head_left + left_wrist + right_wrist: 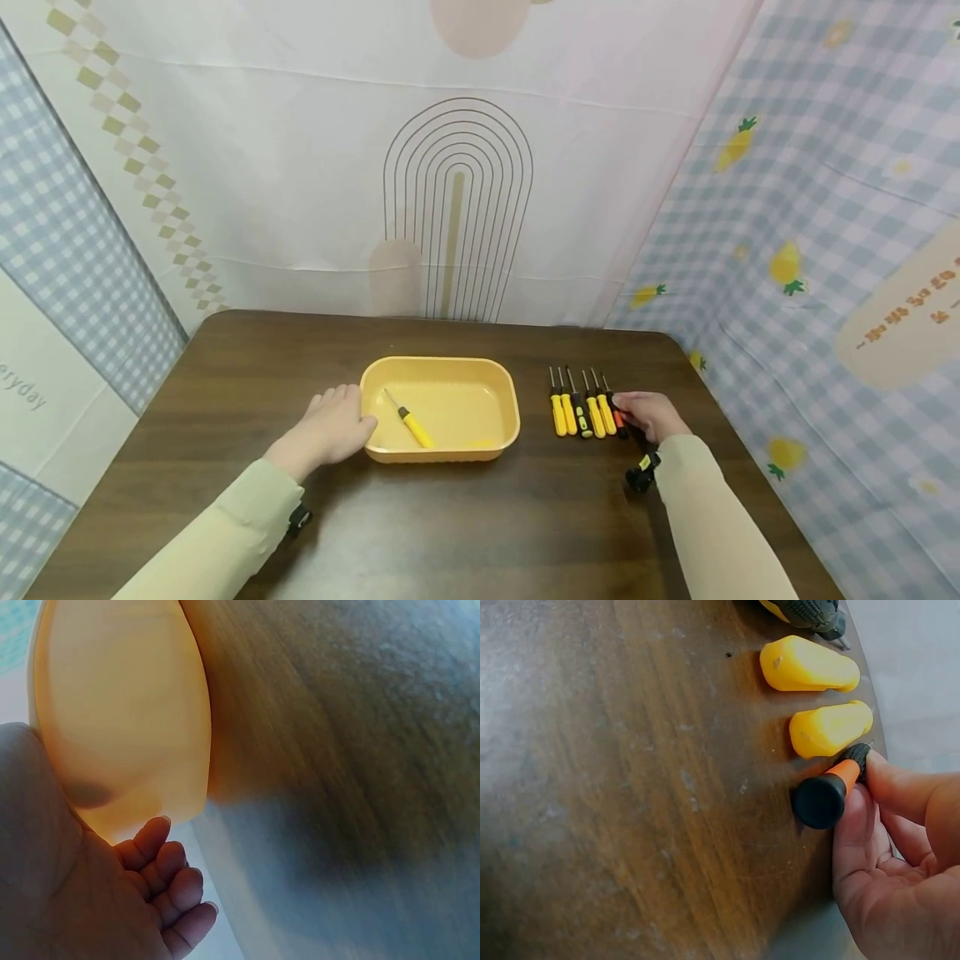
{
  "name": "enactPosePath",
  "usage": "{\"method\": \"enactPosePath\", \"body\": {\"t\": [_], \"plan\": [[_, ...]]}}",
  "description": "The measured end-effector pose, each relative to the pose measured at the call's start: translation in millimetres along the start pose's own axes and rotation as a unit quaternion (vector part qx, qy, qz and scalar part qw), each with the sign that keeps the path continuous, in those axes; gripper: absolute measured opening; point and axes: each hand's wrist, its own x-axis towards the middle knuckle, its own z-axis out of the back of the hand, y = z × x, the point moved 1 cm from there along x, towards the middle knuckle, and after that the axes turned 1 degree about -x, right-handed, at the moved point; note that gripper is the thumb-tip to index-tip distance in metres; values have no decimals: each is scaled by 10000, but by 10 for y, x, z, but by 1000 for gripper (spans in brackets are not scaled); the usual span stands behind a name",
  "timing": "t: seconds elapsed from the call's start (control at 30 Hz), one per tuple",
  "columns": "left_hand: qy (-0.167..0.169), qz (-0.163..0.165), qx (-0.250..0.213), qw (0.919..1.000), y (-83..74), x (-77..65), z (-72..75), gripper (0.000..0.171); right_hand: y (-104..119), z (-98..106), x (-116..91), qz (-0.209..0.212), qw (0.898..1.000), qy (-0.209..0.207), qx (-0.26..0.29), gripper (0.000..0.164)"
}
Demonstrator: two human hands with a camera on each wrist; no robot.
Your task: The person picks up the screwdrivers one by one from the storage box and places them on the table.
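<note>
At its left end, a yellow plastic tray [442, 455] is gripped by my left hand [336, 425]. The thumb lies over the rim, and the curled fingers [176, 889] are at the outer wall in the left wrist view. Inside the tray is one screwdriver [417, 429] with a yellow handle, its shaft pointing to the far left. My right hand [651, 414] pinches an orange and black screwdriver [844, 774] near its black collar, between thumb and fingers. This one is at the right end of a row of screwdrivers; its black handle end faces the right wrist camera.
Several screwdrivers lie side by side right of the tray, mostly with yellow handles [594, 417], one black and green [582, 421]. Their shafts point to the back. The brown wooden table [465, 517] meets a hanging cloth [315, 208] at its far edge.
</note>
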Motion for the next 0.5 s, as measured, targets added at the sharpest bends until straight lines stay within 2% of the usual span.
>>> {"method": "enactPosePath", "body": {"t": [0.33,0.5], "plan": [[35,6,-58,10000,6,-17,2,41,60,2,-81,88,9992,139,-355,47],[13,-26,-42,10000,1,-7,7,43,142,40,-153,510,9946,402,-811,52]]}}
